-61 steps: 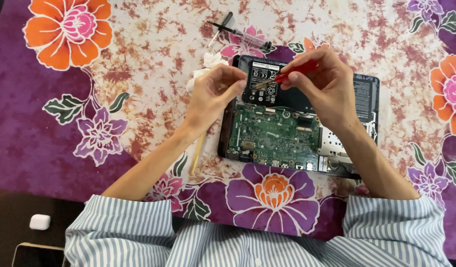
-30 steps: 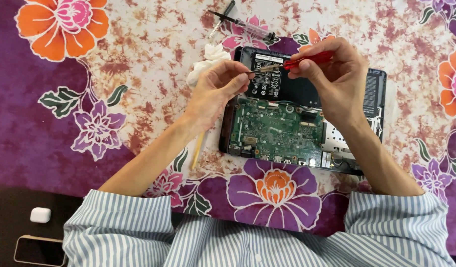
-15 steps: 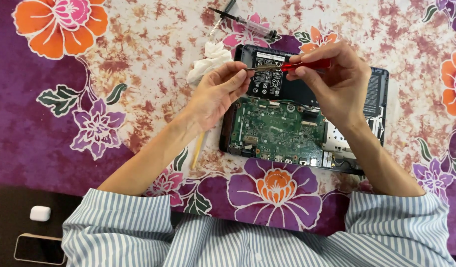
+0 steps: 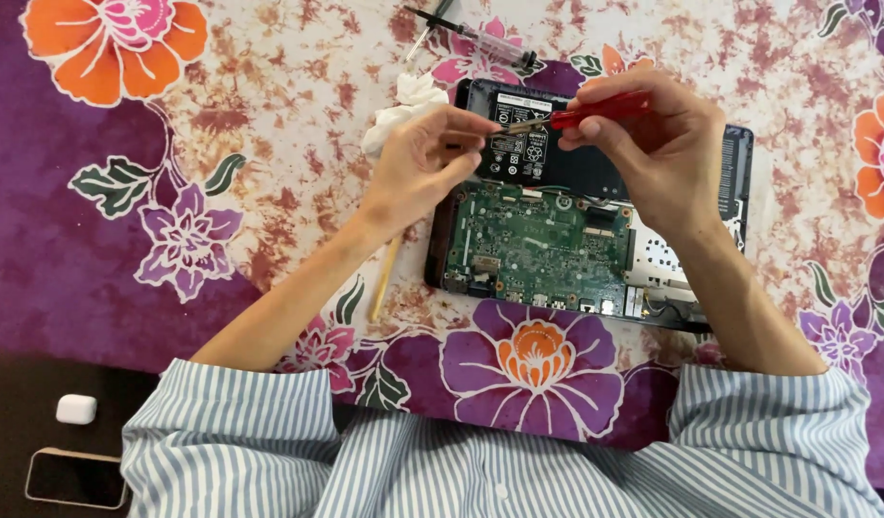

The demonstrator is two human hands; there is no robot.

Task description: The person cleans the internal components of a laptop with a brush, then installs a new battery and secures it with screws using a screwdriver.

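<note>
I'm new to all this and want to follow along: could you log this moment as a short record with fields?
Setting: floral cloth
Main item: opened laptop with green circuit board bare
Right hand: grips red-handled screwdriver
Left hand: fingertips pinch at the screwdriver's tip
Nearby: white wad, wooden stick, syringe

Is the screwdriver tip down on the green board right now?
No: the right hand holds the red-handled screwdriver level above the black battery, its tip at the left hand, clear of the green board.
</note>
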